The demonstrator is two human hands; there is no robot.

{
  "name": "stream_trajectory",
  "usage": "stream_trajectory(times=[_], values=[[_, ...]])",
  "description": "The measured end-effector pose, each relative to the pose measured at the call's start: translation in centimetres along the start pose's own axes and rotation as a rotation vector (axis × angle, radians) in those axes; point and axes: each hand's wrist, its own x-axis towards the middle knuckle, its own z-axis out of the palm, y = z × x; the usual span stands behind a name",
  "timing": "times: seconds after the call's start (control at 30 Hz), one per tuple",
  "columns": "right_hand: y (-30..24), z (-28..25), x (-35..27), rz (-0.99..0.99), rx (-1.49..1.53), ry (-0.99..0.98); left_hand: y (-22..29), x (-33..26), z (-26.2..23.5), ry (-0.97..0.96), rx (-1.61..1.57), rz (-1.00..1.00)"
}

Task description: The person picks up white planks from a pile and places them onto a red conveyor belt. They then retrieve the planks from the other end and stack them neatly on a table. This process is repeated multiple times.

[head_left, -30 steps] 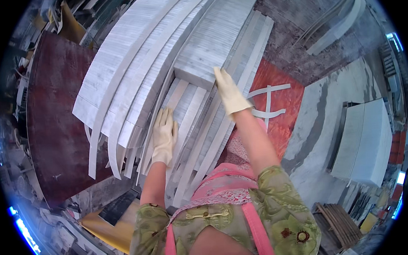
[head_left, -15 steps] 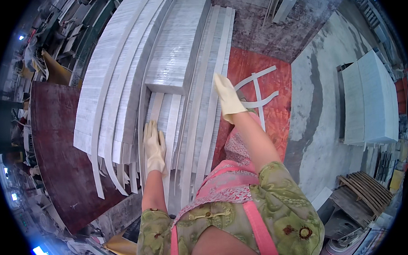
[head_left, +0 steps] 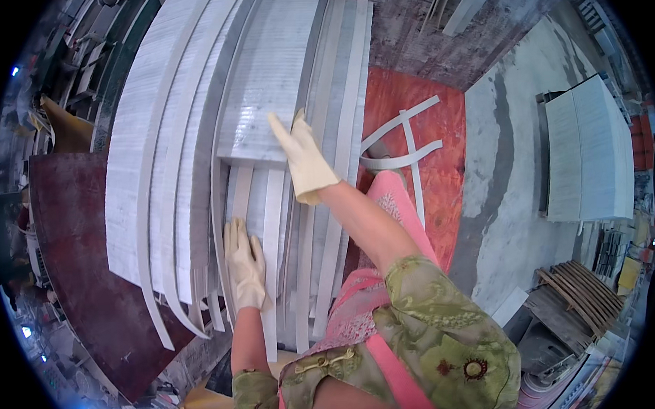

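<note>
Resting left hand (head_left: 246, 272) flat on a low pile of strips (head_left: 257, 200), fingers straight and close together, thumb a little out. Holding right hand (head_left: 305, 160) spread at the near right corner of the taller gray-white pile (head_left: 264, 68), thumb far from the other fingers. Cannot tell if pressing. Just past left fingertips, a tan strip (head_left: 242, 191). Left of all fingers, a big pile (head_left: 132, 162); right of them, a red sheet (head_left: 449, 188).
</note>
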Motion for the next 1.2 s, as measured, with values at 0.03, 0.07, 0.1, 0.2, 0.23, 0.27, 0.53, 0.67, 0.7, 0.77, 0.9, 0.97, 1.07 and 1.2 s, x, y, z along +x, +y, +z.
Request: stream_trajectory(times=[0.03,0.07,0.1,0.2,0.23,0.27,0.53,0.67,0.7,0.77,0.9,0.97,1.07,1.2], values=[[0.4,-0.2,0.4,-0.045,-0.07,0.004,0.1,0.3,0.0,-0.01,0.011,0.003],[1.0,-0.4,0.3,-0.072,-0.128,0.004,0.3,0.2,-0.3,-0.034,0.036,-0.001],[-0.1,-1.1,0.2,0.012,-0.228,-0.015,1.0,0.8,-0.1,-0.031,0.025,-0.003],[-2.5,-5.8,0.3,-0.033,-0.309,-0.308,1.7,0.9,0.7,-0.034,0.047,-0.008],[-3.1,-7.5,0.5,-0.024,-0.276,-0.373,2.4,0.9,0.8,-0.037,0.05,-0.021],[-3.5,-9.3,0.7,0.029,-0.161,-0.39,2.8,0.7,1.0,-0.037,0.054,-0.019],[-3.2,-16.7,3.5,0.246,0.012,0.031,2.6,1.0,2.0,-0.031,0.085,-0.022],[-4.0,-14.9,6.7,0.188,0.155,0.136,2.3,2.5,2.2,-0.054,0.057,-0.052],[-3.9,-13.9,7.5,0.17,0.195,0.145,2.1,2.5,2.2,-0.056,0.056,-0.054],[-3.4,-10.9,8.6,0.154,0.236,0.154,0.9,2.3,2.2,-0.036,0.057,-0.05],[-2.0,-1.3,8.1,0.162,0.252,0.156,-1.9,2.3,2.1,-0.041,0.028,-0.045],[-2.7,0.9,5.8,0.192,0.287,0.108,-2.7,1.4,1.4,-0.045,0.026,-0.041],[-6.2,0.3,-0.2,0.171,0.099,0.075,-3.3,-0.4,0.8,-0.02,-0.013,-0.045],[0.3,1.9,-1.9,0.116,0.306,0.117,-4.2,-1.5,-1.3,0.013,-0.021,-0.039]])
